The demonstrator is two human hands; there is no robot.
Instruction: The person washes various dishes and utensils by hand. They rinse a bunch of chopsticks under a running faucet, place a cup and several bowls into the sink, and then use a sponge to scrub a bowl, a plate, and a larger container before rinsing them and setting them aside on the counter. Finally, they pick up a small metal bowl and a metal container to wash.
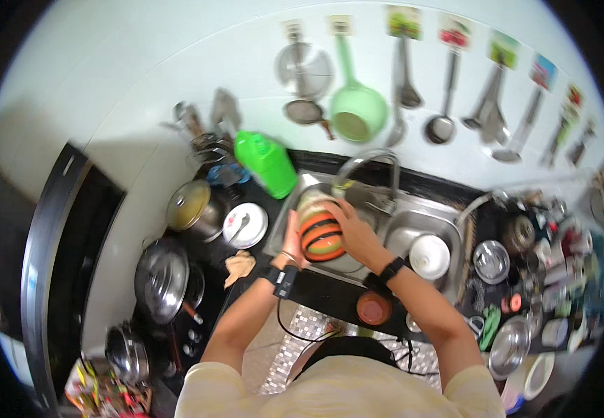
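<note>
Over the left basin of the steel sink (293, 203), a rounded vessel (323, 235) with orange, black and green bands is held tilted. Its upper end is pale and smeared by motion, so I cannot tell its exact kind. My left hand (293, 240) supports its left side, the fingers mostly hidden behind it. Across its upper right side lies my right hand (347, 226), fingers curved over the surface. The curved faucet (378, 155) stands just beyond my hands. In the right basin sits a white bowl (429, 256).
A green bottle (267, 166) and white lidded container (245, 226) stand left of the sink, near a tan cloth (239, 266). A lidded wok (162, 279) is farther left. Utensils and a green dipper (359, 111) hang above. Dishes crowd the right; a reddish bowl (373, 308) sits at the front edge.
</note>
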